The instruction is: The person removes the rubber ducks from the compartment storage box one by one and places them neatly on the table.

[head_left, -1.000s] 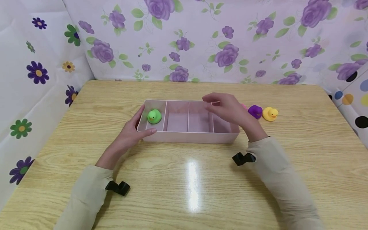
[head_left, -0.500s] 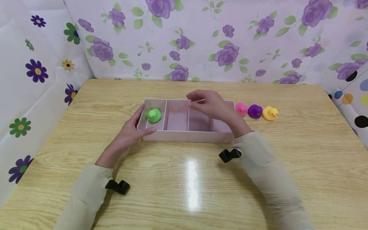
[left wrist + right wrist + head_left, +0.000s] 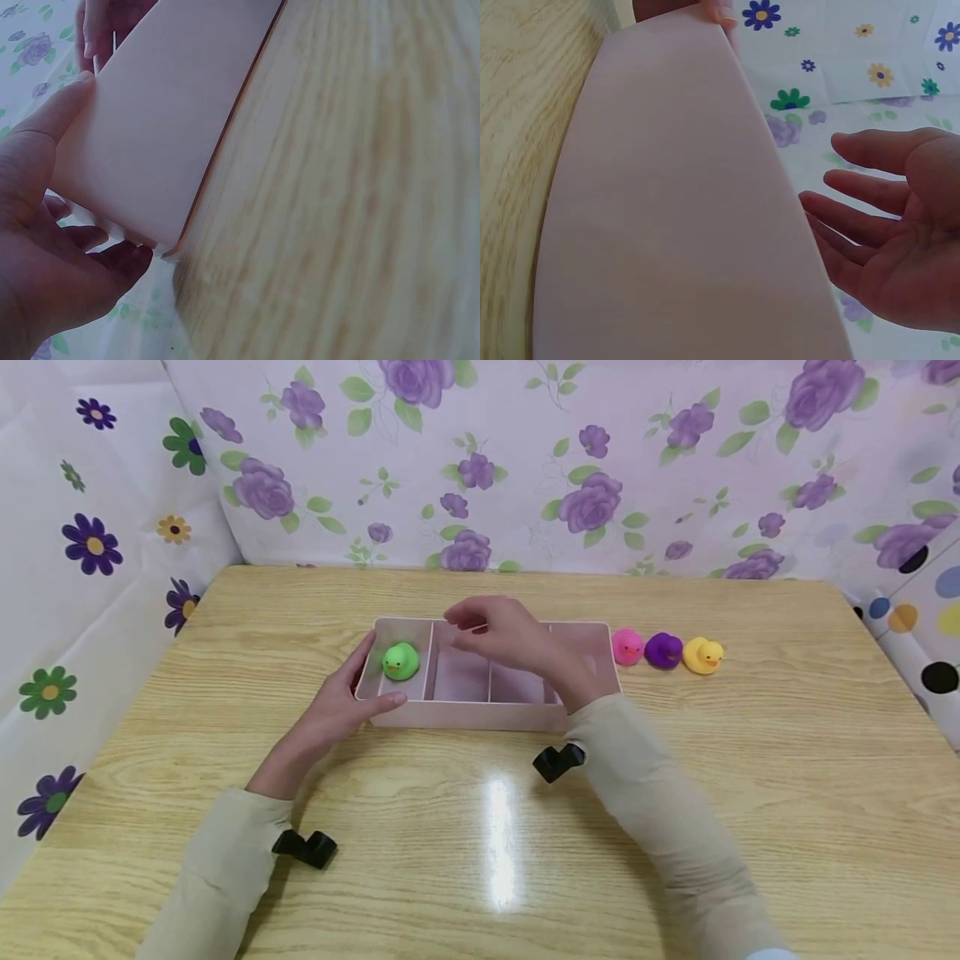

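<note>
A long pale pink divided box (image 3: 465, 716) lies across the table. My left hand (image 3: 337, 710) grips its left end, the thumb over the front rim and the fingers along the end wall; the left wrist view shows the fingers curled there. A green rubber duck (image 3: 401, 661) sits in the leftmost compartment. Over the middle of the box hovers my right hand (image 3: 502, 631), fingers loosely bent and thumb apart. In the right wrist view that hand (image 3: 900, 225) holds nothing, with the box's side wall (image 3: 667, 187) beside it.
Just right of the box, a pink duck (image 3: 627, 647), a purple duck (image 3: 664, 650) and a yellow duck (image 3: 703, 655) stand in a row. The wooden table (image 3: 420, 827) backs onto a flowered sheet (image 3: 525, 468), with another patterned sheet (image 3: 112, 610) at the left.
My right hand has moved left over the box, from its right part to the middle, uncovering the pink duck. My left hand and the green duck have stayed in place.
</note>
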### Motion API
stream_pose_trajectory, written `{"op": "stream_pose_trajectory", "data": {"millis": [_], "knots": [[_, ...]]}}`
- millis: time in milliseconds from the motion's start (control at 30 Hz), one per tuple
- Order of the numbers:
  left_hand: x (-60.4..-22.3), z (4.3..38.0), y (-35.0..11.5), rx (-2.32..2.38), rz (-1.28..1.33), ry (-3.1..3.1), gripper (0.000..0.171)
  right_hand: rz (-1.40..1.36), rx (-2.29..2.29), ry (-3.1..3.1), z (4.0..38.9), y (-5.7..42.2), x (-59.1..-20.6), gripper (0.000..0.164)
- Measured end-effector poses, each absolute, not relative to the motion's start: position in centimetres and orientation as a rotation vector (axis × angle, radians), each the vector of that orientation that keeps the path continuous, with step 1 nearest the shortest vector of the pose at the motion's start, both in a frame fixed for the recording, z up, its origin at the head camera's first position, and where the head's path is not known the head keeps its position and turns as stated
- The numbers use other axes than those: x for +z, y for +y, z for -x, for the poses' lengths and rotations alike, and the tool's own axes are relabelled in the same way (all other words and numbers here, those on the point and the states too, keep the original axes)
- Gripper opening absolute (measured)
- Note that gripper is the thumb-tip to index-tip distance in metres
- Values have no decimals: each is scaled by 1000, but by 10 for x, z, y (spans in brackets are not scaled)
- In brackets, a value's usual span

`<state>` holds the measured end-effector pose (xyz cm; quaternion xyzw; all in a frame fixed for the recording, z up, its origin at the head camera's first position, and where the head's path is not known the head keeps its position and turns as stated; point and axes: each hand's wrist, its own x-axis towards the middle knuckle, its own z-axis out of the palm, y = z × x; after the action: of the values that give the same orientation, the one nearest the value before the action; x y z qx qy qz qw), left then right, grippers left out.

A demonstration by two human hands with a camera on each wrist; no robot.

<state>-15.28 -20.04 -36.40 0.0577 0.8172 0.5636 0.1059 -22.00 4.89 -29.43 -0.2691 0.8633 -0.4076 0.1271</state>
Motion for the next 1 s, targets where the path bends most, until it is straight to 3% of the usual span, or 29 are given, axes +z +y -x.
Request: {"op": "stream_pose_trajectory", "data": {"millis": [1000], "knots": [[-365, 153, -201, 1661, -182, 2371, 93, 916, -989, 2484, 234, -18, -304, 39]]}}
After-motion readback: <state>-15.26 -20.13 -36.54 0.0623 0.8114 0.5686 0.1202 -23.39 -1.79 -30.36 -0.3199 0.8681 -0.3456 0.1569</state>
